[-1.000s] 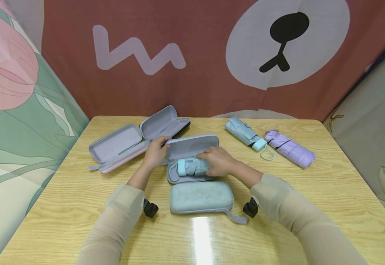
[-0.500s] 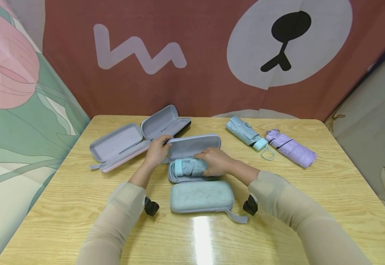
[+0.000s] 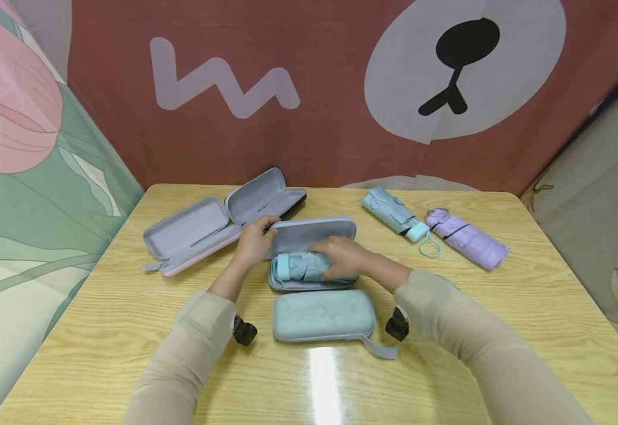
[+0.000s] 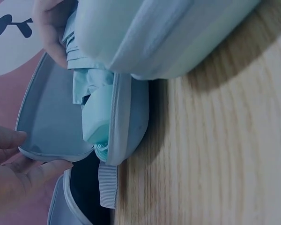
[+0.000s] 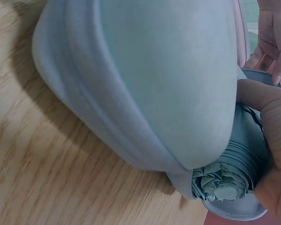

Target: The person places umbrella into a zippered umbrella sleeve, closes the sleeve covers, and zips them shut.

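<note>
In the head view my right hand (image 3: 343, 258) grips a folded light-blue umbrella (image 3: 304, 267) from above. The umbrella lies lengthwise in the lower half of an open grey-lined case (image 3: 316, 232), its pale turquoise handle (image 4: 97, 115) at the left end. The wrist loop is bunched beside the handle against the case's end. My left hand (image 3: 254, 243) holds the raised lid by its left corner; in the left wrist view its thumb and fingers pinch that corner. The right wrist view shows the rolled tip end of the umbrella (image 5: 225, 180) below my right hand.
A closed pale-green case (image 3: 323, 316) with a grey strap lies just in front. Behind to the left are an open pink case (image 3: 186, 227) and an open black case (image 3: 255, 195). Another blue umbrella (image 3: 391, 213) and a purple umbrella (image 3: 468, 239) lie back right.
The umbrella has slid slightly left in the case with my right hand, and its loop, spread out before, is now bunched at the end. The case has shifted a little right.
</note>
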Demonstrator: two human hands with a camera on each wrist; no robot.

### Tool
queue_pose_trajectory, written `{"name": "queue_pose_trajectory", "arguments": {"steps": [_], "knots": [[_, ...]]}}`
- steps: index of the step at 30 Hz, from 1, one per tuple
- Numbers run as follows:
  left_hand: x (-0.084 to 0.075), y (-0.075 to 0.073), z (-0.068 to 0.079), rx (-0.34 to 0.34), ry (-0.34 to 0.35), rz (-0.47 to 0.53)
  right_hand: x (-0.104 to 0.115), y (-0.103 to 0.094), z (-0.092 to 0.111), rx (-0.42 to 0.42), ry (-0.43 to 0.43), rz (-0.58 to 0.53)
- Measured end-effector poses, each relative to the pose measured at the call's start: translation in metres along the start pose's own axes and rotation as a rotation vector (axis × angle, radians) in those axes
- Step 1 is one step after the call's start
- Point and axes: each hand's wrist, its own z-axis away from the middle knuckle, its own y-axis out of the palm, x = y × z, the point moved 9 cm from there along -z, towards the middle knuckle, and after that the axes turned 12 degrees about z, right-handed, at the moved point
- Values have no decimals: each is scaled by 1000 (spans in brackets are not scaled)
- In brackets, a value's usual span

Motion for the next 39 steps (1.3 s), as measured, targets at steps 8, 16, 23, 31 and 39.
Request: {"name": "queue_pose_trajectory", "arguments": {"steps": [8, 16, 23, 31, 39], "knots": [[1, 2, 0, 6, -4, 5, -2, 5, -2, 31, 19, -29], [4, 2, 2, 17, -9, 31, 1, 8, -1, 36, 19, -45], [5, 2, 4, 19, -13, 45, 3, 9, -1, 23, 4, -21], [8, -1, 3, 7, -22, 55, 6, 9, -2, -16, -30, -32], [7, -1, 2, 3, -3, 65, 6, 9, -1, -10, -31, -71]]}}
